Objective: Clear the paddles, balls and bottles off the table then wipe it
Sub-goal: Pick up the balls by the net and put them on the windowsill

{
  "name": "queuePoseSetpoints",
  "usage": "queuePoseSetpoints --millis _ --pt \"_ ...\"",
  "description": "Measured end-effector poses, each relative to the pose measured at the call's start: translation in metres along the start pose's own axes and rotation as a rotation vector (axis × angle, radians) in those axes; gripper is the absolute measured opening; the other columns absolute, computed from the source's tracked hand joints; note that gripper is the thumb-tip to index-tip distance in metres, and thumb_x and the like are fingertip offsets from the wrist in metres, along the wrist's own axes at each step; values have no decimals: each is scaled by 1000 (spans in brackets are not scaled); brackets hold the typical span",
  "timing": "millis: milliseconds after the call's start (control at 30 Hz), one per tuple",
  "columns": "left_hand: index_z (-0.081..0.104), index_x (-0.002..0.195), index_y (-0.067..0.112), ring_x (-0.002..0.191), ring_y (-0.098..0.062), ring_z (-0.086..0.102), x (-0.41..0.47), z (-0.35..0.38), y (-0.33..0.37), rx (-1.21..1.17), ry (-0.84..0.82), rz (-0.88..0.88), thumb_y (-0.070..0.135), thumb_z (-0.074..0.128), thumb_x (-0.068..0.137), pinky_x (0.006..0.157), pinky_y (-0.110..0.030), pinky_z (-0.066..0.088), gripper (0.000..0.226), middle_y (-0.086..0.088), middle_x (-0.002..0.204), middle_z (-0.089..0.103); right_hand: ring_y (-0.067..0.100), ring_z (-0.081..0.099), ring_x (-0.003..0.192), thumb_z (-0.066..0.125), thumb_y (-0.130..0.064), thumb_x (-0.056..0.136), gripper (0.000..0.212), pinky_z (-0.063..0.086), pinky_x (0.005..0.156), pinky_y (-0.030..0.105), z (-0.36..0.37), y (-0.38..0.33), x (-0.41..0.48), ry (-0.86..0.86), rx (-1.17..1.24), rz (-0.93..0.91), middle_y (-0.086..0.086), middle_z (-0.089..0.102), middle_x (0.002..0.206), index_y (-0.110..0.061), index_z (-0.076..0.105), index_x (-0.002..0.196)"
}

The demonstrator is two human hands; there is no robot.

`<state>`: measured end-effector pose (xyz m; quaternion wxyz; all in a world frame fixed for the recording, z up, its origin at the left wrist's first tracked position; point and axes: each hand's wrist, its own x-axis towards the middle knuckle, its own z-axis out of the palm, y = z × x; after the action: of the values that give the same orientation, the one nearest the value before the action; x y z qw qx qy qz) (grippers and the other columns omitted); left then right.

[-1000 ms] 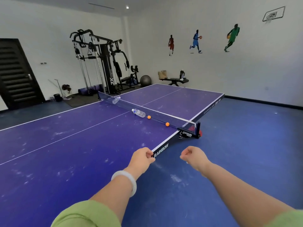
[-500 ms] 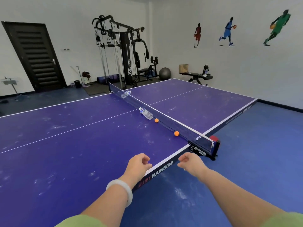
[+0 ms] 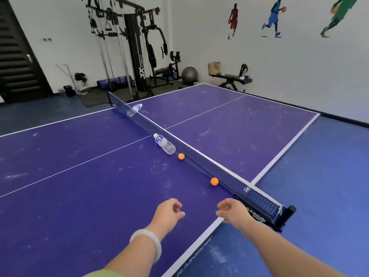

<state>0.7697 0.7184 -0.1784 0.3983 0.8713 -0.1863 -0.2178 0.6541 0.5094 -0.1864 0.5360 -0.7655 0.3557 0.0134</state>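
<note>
A purple table-tennis table point(image 3: 83, 196) with dusty smears fills the view. Against the near side of its net point(image 3: 209, 166) lie a clear plastic bottle point(image 3: 164, 144) on its side and two orange balls, one beside the bottle point(image 3: 181, 156) and one nearer me point(image 3: 214, 181). A second bottle point(image 3: 134, 110) lies by the net's far end. My left hand point(image 3: 169, 213) and my right hand point(image 3: 231, 212) hover over the table's near corner, fingers loosely curled, holding nothing. The nearer ball is a short way beyond my right hand. No paddles are in view.
The net clamp point(image 3: 287, 214) juts out at the table's right edge. Blue floor point(image 3: 319, 196) lies to the right. A weight machine point(image 3: 135, 48), a grey exercise ball point(image 3: 189, 75) and a bench point(image 3: 231, 77) with items stand beyond the table.
I have moved closer to the table and net; both hands now hover over the table corner instead of beside its edge. The bottles and balls have not moved.
</note>
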Motion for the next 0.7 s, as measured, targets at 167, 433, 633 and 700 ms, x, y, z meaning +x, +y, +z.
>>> queuePoseSetpoints --millis 167,433,633,700 --pt "62 102 18 89 -10 59 77 8 8 26 -62 -28 17 68 89 64 -9 41 14 2 100 62 16 60 75 70 -13 85 16 55 76 32 -10 -7 64 44 -46 67 3 63 100 -16 60 98" --pt "62 105 18 92 -8 60 156 36 -5 21 -52 -161 18 69 89 65 -7 40 17 3 102 63 25 59 92 66 -26 91 50 50 82 35 -13 -9 180 -11 -567 -78 3 37 119 -25 38 132" --pt "64 101 20 87 -8 59 195 52 -9 0 2 -262 18 70 87 62 -5 38 15 3 101 64 31 54 122 59 -39 95 75 49 97 40 -1 2 238 -112 -738 -65 11 24 154 -30 12 152" --pt "64 101 22 88 -7 59 205 58 -11 1 3 -285 19 70 87 63 -7 38 15 5 101 64 30 55 118 58 -39 95 70 50 94 40 3 1 249 -115 -714 -53 9 31 150 -30 16 151"
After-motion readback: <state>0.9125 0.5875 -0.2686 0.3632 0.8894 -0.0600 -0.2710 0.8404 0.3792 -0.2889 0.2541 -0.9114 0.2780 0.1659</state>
